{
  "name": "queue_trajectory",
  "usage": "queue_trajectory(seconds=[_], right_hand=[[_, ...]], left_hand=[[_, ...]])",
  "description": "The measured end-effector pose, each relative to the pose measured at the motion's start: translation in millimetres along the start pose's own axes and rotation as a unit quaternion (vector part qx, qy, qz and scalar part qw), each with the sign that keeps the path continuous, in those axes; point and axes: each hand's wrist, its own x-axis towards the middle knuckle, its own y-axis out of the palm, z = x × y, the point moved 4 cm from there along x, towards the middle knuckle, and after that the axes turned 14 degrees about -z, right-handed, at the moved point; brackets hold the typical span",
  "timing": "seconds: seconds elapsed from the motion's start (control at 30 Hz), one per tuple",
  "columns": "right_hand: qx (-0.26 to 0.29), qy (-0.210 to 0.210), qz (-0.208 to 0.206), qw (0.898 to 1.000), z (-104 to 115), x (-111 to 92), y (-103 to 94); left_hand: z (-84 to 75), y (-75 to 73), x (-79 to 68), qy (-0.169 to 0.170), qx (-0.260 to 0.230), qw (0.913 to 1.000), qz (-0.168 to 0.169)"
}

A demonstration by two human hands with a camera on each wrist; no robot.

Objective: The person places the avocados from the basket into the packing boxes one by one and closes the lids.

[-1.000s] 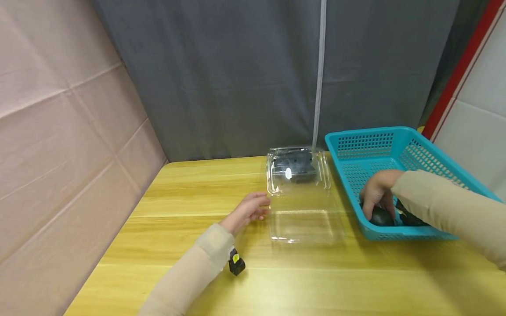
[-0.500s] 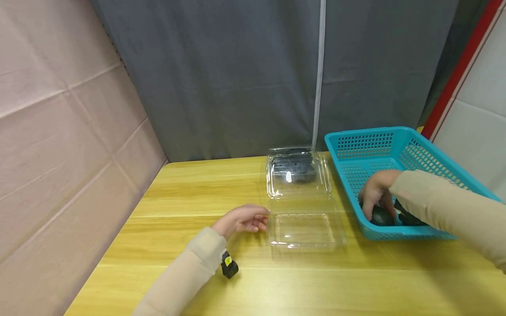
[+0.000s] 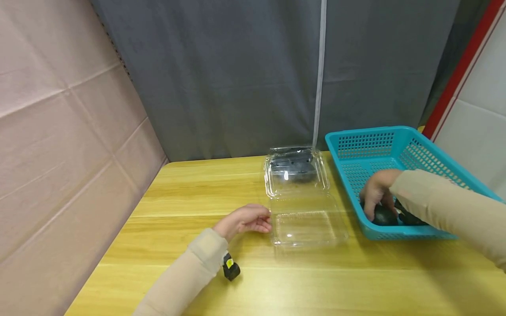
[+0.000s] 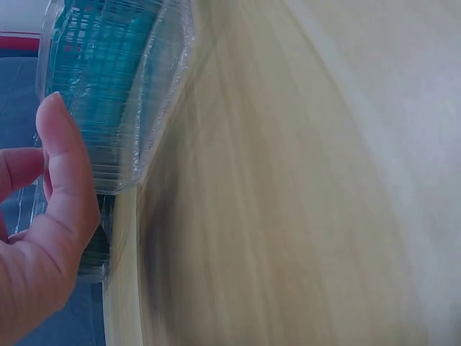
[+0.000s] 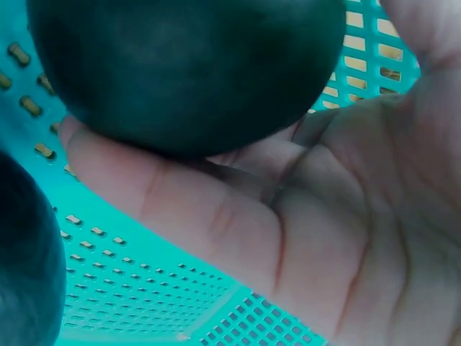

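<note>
Across the tabletop [image 3: 189, 197], pinches the newly shifted clear container [image 3: 302, 227] in left hand [image 3: 250, 220], likely steadying it, and grips dark round object [image 3: 385, 216] in right hand [image 3: 378, 189].

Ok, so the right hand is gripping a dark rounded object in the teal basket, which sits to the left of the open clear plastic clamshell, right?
Not quite: the head view shows the teal basket to the right of the open clear plastic clamshell. The right hand is indeed gripping a dark rounded object in it.
</note>
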Motion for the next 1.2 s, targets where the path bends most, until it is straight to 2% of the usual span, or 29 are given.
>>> queue_trajectory(seconds=[0.27,0.6,0.93,1.2], right_hand=[[-0.009,-0.010,-0.027,1.000,-1,-6,-11.0],[-0.015,-0.044,-0.052,0.998,2,-16,-31.3],[-0.021,-0.105,-0.084,0.991,10,-32,-56.3],[-0.022,-0.155,-0.129,0.979,15,-44,-67.5]], left_hand=[[-1.4,-1.1,-0.6,-0.003,0.000,1.0000,-0.005],[-1.8,-4.2,-0.8,-0.011,0.003,0.9999,-0.009],[-1.4,-6.1,-0.4,-0.018,0.001,0.9998,-0.010],[-1.6,-6.2,-0.9,-0.020,0.001,0.9998,-0.007]])
